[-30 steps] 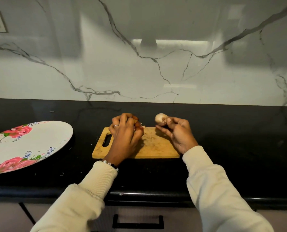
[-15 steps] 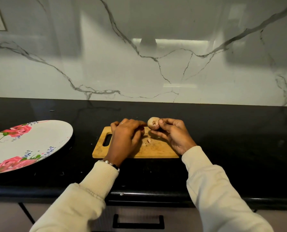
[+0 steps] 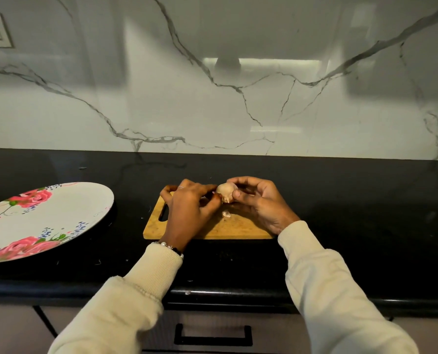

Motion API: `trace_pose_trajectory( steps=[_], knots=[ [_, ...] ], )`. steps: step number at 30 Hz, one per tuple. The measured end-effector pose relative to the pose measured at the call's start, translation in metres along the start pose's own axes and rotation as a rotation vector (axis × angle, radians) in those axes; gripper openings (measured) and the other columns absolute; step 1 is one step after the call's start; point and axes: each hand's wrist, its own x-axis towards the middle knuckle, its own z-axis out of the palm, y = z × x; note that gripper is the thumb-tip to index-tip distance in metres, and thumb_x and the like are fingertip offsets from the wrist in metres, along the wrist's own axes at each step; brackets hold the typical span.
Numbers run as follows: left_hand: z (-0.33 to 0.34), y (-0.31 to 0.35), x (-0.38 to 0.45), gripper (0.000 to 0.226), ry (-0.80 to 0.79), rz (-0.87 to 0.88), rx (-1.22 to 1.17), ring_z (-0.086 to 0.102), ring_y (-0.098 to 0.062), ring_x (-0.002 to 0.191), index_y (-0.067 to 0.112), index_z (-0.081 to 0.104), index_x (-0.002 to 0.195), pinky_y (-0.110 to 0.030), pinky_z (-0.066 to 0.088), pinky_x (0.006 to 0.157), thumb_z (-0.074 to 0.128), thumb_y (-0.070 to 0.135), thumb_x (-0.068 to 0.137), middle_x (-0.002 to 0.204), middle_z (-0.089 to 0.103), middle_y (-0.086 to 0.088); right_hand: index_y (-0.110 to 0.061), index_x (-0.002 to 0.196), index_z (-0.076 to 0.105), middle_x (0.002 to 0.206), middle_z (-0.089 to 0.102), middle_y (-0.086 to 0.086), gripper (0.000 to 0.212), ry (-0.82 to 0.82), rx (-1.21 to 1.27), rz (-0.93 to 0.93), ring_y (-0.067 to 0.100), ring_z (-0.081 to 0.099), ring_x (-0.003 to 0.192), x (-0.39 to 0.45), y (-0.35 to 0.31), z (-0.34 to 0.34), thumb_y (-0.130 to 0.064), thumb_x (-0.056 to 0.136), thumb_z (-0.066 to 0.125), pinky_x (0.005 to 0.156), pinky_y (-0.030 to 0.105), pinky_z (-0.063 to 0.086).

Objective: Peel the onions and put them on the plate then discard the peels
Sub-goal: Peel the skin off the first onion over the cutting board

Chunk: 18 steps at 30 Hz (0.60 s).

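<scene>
A small pale onion [image 3: 225, 191] is held just above the wooden cutting board [image 3: 234, 227]. My right hand [image 3: 260, 204] grips it from the right, fingers curled round it. My left hand [image 3: 191, 206] meets it from the left, and its fingertips pinch at the onion's lower left side. A small scrap of peel [image 3: 226, 214] lies on the board under the onion. The white plate with pink roses [image 3: 59, 218] sits far to the left on the counter, with nothing on it.
The black counter [image 3: 353, 213] stretches to both sides of the board, backed by a white marble wall [image 3: 238, 98]. A few tiny flecks lie on the counter near the board. A drawer with a black handle [image 3: 212, 338] is below the counter edge.
My right hand has brought the onion left and lower toward my left hand. My left hand has shifted right and its fingertips now pinch the onion. A peel scrap has dropped onto the board.
</scene>
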Motion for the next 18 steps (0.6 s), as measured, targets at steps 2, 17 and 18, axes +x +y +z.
trace_pose_trajectory(
  steps=[2,17,18],
  knots=[
    [-0.0001,-0.0005,-0.0003,0.033,0.023,0.011,-0.008,0.05,-0.012,0.102,0.028,0.073,0.11,-0.029,0.01,0.084,0.055,0.043,0.088,0.092,0.069,0.01,-0.003,0.111,0.067,0.112,0.068,0.019,0.026,0.0,-0.012,-0.016,0.031,0.069,0.099,-0.0005,0.0004,0.0011,0.009,0.089,0.06,0.077,0.036,0.061],
    [0.0032,-0.0009,-0.0002,0.011,0.097,0.016,0.151,0.059,-0.022,0.095,0.016,0.074,0.091,-0.037,0.015,0.093,0.071,0.025,0.085,0.085,0.069,0.0,-0.007,0.107,0.068,0.108,0.069,0.017,0.03,0.004,-0.134,-0.086,0.031,0.066,0.102,0.0012,0.0049,-0.0005,0.008,0.08,0.07,0.091,0.05,0.055],
    [0.0032,-0.0013,0.0001,0.011,0.096,0.016,0.172,0.06,-0.023,0.095,0.016,0.073,0.09,-0.037,0.015,0.093,0.072,0.025,0.084,0.085,0.069,0.0,-0.007,0.107,0.068,0.108,0.069,0.017,0.03,0.002,-0.131,-0.086,0.031,0.066,0.102,0.0013,0.0049,-0.0003,0.007,0.08,0.07,0.09,0.05,0.056]
  ],
)
